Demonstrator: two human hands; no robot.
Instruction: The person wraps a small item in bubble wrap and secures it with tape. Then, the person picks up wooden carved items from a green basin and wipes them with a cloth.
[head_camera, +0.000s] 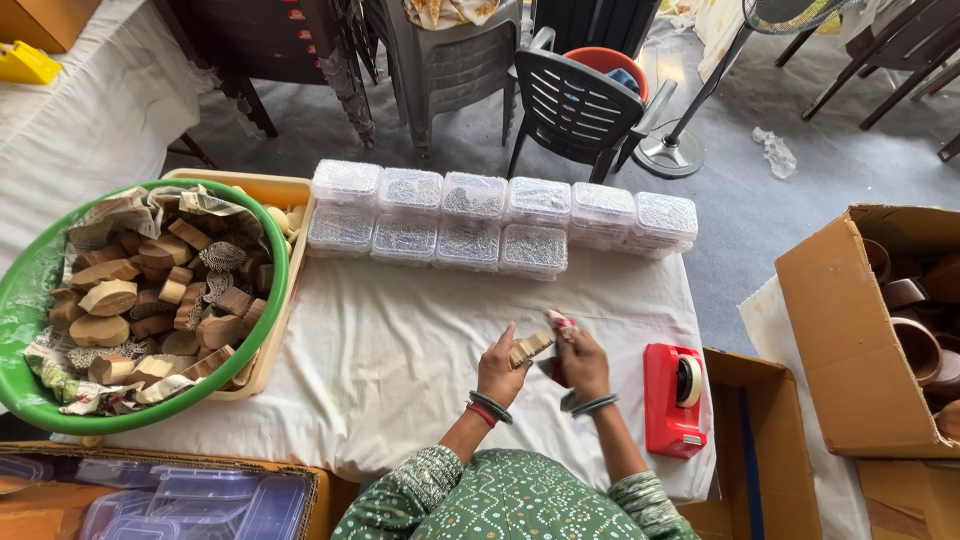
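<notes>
Far left, a green tub (20, 300) w/ newspaper lining is sitting on the white cloth (400, 360), holding a heap of carved wooden blocks (150, 300). Behind centre, clear lidded boxes (470, 215) are lying in two rows. Near the front edge the left hand (497, 368) is pinching a small wooden block (531, 347) btwn thumb & fingers, narrow grip, held just above the cloth. The block's long axis is running up-right, toward the right hand (583, 362), which is touching its far end; that hand is also closing on a small red & white item (560, 325), kind unclear. The block is pale tan, ridged on its face. Right of both hands, a red tape dispenser (673, 398) is standing near the table edge.
</notes>
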